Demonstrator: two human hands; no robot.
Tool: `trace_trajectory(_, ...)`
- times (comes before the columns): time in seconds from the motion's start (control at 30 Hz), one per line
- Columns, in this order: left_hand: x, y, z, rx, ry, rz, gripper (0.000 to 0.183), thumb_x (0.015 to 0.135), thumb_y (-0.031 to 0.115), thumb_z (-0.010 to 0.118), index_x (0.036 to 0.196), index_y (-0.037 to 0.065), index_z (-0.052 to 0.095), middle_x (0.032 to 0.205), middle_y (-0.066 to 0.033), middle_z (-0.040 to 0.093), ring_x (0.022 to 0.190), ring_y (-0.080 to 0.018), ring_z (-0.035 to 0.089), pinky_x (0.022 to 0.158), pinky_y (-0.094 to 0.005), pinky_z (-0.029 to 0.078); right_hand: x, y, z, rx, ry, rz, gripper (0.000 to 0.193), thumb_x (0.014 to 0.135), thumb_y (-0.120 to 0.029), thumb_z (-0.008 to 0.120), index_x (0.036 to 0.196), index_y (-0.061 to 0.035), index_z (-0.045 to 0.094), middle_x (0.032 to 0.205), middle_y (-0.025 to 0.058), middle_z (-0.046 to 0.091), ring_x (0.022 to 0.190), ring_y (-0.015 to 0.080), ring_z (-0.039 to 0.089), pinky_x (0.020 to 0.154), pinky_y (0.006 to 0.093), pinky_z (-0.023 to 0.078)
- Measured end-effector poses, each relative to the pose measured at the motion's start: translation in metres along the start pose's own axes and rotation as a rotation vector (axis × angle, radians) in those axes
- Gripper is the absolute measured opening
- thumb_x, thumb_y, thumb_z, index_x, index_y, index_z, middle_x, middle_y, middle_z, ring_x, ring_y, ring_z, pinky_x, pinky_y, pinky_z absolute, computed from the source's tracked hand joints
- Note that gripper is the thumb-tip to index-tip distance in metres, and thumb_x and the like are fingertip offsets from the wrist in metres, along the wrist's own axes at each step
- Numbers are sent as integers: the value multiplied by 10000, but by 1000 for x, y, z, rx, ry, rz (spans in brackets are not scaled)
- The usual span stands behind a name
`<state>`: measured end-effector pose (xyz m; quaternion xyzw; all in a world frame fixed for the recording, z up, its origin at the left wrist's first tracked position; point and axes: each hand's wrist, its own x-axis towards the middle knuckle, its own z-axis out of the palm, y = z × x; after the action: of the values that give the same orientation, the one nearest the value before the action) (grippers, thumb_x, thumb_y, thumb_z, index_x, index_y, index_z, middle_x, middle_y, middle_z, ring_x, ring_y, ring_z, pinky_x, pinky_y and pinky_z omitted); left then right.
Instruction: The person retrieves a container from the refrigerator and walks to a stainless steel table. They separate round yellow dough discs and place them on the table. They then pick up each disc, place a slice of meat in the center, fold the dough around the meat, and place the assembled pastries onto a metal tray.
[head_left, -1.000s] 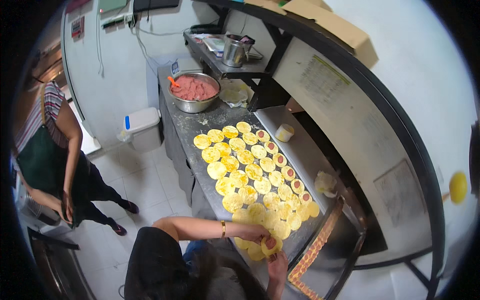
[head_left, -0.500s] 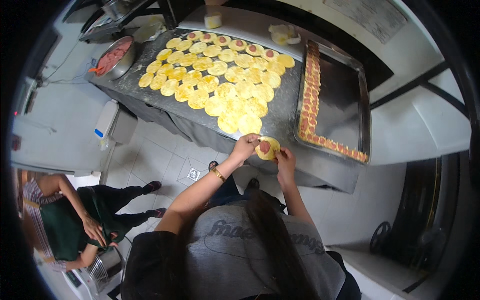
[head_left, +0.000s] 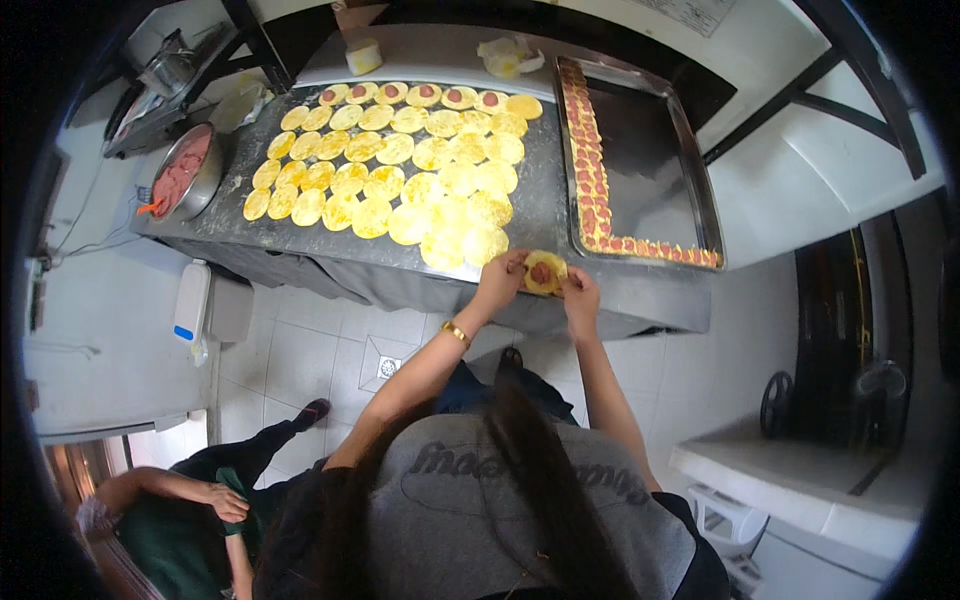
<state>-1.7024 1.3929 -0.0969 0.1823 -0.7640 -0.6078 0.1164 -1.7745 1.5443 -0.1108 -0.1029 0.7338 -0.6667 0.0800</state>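
As left hand [head_left: 501,281] and right hand [head_left: 581,298] pinch a round yellow, pink-topped disc [head_left: 545,286] at the dark tabletop [head_left: 541,195] edge, a rectangular metal tray [head_left: 650,150] gleams at one o'clock, white floor tiles [head_left: 308,350] at eight.

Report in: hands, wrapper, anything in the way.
Left hand and right hand pinching opposite edges of yellow wrapper. Pink filling mid-wrapper. Nothing seen blocking either hand.
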Motion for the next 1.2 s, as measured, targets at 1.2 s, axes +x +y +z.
trace_trajectory(1.2, -21, 4, 34, -366, 188, -256, 200, 814, -51, 615, 1001, 16, 609, 1023, -51, 620, 839, -88, 596, 752, -225, 497, 26, 12, -25, 113, -436, 157, 173, 813, 27, 594, 985, 25, 610, 949, 62, 642, 860, 127, 617, 790, 243, 479)
